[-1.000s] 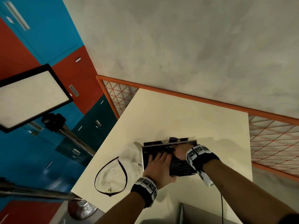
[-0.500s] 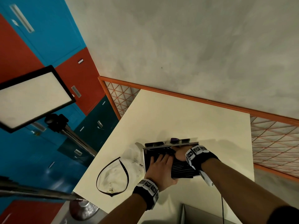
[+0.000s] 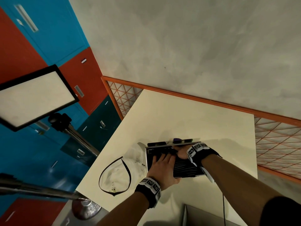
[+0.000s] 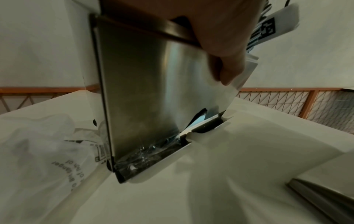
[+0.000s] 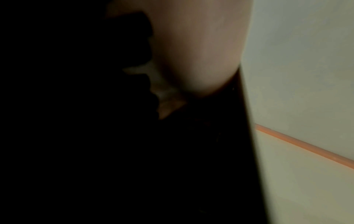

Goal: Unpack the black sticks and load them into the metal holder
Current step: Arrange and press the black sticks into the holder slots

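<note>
The metal holder [image 3: 147, 160] stands on the cream table [image 3: 195, 119], packed with black sticks [image 3: 185, 168]. My left hand [image 3: 162, 165] lies over its top, fingers across the sticks. In the left wrist view its thumb [image 4: 229, 68] presses the holder's shiny side wall [image 4: 143, 91], so the hand clamps the holder. My right hand [image 3: 180, 154] reaches in at the far end, fingers curled down around a bunch of stick ends; its fingertips are hidden. The right wrist view is almost all dark. An empty white plastic bag [image 3: 117, 175] with a black rim lies left of the holder.
A small purple object [image 3: 177, 139] sits just behind the holder. A grey box [image 3: 203, 216] is at the table's near edge. A light panel on a stand [image 3: 34, 95] rises at the left. An orange mesh railing [image 3: 276, 144] borders the table.
Both hands stay on the holder in about the same places. Only the head view has shifted slightly.
</note>
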### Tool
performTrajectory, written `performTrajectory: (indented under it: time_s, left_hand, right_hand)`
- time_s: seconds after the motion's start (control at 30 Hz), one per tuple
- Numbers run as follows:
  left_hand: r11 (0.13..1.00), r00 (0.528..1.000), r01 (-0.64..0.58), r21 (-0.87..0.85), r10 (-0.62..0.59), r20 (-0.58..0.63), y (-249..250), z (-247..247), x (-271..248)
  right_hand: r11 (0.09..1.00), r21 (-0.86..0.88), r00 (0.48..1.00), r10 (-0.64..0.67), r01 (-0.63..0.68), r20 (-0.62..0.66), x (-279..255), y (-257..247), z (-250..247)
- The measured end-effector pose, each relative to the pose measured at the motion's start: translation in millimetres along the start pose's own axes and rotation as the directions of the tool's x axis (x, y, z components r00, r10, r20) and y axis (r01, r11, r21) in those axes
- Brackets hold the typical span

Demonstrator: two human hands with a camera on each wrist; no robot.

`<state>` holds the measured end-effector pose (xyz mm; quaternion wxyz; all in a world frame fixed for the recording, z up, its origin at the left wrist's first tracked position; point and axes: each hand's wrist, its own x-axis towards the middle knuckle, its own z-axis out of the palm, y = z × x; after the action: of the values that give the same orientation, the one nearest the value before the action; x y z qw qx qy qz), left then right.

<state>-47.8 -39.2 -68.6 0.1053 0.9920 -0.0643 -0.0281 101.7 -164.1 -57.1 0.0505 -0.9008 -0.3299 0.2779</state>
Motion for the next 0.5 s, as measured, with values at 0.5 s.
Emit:
performTrajectory:
  time_s: [0.5]
  left_hand:
    - [0.999,0.992,-0.047,-0.018,0.044,-0.115,0.3,-3.1,1.8]
  right_hand:
    - [0.998,0.002,0.991,0.066,-0.067,0.116,8.8,3.0,7.3]
